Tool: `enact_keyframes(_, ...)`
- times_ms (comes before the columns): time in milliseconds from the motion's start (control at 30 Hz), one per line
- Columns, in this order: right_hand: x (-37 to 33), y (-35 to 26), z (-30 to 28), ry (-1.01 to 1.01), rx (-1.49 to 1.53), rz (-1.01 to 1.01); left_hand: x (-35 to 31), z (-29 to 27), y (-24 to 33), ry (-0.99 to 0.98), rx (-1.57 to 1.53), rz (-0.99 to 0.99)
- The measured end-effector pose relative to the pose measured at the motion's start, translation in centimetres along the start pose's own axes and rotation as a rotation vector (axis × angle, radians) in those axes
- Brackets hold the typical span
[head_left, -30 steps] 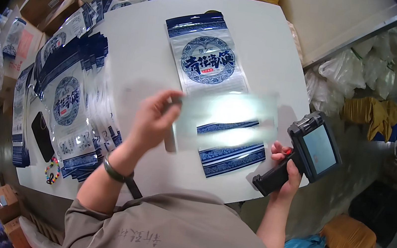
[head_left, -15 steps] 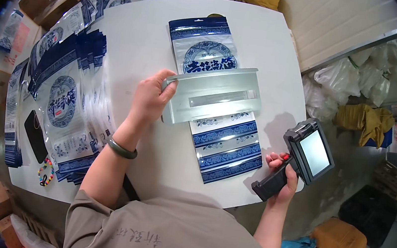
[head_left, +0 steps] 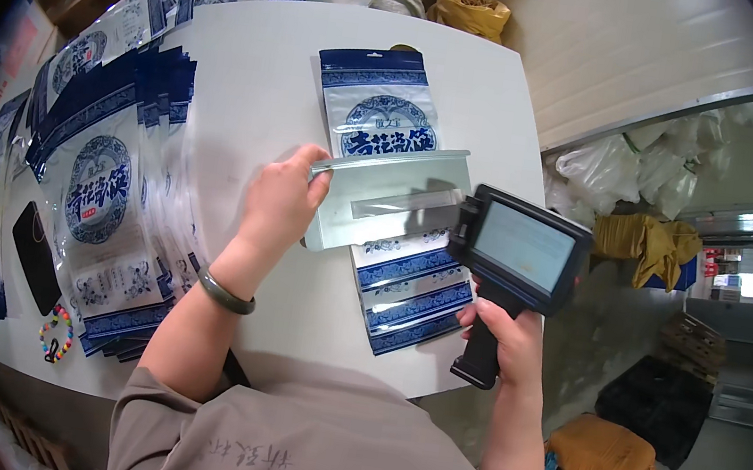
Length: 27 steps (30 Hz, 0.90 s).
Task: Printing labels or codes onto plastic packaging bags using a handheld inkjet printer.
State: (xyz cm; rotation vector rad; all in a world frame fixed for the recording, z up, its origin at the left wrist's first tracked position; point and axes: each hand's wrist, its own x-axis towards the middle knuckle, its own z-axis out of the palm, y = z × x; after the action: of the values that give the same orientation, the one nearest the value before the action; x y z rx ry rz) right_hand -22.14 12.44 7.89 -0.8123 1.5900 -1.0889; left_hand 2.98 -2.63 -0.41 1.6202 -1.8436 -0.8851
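A blue-and-white plastic pouch (head_left: 382, 103) lies flat on the white table (head_left: 262, 125) before me. Across its middle rests a pale metal guide plate (head_left: 333, 215) with raised edges and a long slot, which covers part of the pouch. My left hand (head_left: 283, 192) grips the plate's left end, thumb over the rim. At the plate's right end, my right hand (head_left: 507, 340) is wrapped round the handle of a black handheld printer (head_left: 526, 257). Its lit screen is turned up toward me. The printer's head overlaps the end of the slot; whether it touches the plate is hard to see.
Stacks of similar pouches (head_left: 97, 189) cover the table's left side, with a black phone (head_left: 38, 257) and a coloured bead strap (head_left: 56, 334) on them or beside them. Plastic bags (head_left: 603, 175) and an orange sack (head_left: 602, 455) stand beyond the right edge.
My right hand has brought the printer left and up, from beside the table's right edge to the plate's right end. My left hand still holds the plate. The whole view has shifted slightly.
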Motion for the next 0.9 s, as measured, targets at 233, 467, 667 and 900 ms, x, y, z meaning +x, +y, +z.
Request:
enact_keyframes(233,2.2,-2.1,3.6,-0.129,-0.197,0.025,-0.2,0.2,-0.1,0.034,0.088,0.033)
enact_keyframes(467,3.2,-3.4,6.1,-0.184,-0.430,0.112,-0.2,0.0,-0.1,-0.001,0.101,0.021)
enact_keyframes(667,3.8,-3.3,8.5,-0.188,-0.549,0.251,-0.2,0.5,-0.4,-0.007,0.115,0.028)
enact_keyframes(900,5.9,-3.7,4.9,-0.057,-0.632,0.217,-0.1,0.3,0.0,0.008,0.087,0.024)
